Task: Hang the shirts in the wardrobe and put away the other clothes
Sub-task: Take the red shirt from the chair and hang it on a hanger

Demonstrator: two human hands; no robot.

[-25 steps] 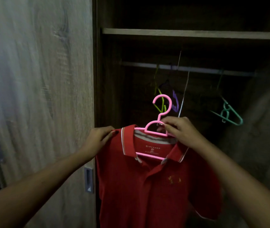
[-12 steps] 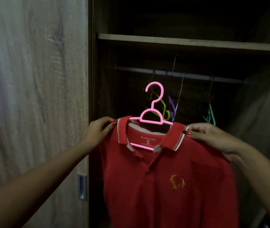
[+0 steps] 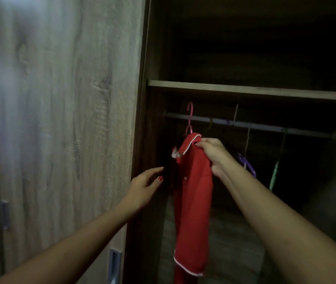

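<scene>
A red polo shirt (image 3: 193,197) with white collar trim hangs edge-on inside the open wardrobe. It sits on a pink hanger (image 3: 189,117) whose hook reaches the metal rail (image 3: 265,125) at its left end. My right hand (image 3: 210,152) grips the shirt at the collar and shoulder. My left hand (image 3: 144,187) is off the shirt, fingers apart, just left of it by the wardrobe's door frame, holding nothing.
Further right, empty hangers dangle from the rail: a purple one (image 3: 247,165) and a green one (image 3: 274,175). A wooden shelf (image 3: 244,91) runs above the rail. The closed wood-grain door (image 3: 60,119) with a recessed handle (image 3: 114,263) fills the left.
The shirt has turned from facing me to edge-on and moved up to the rail. My left hand has let go of the collar and dropped away to the left.
</scene>
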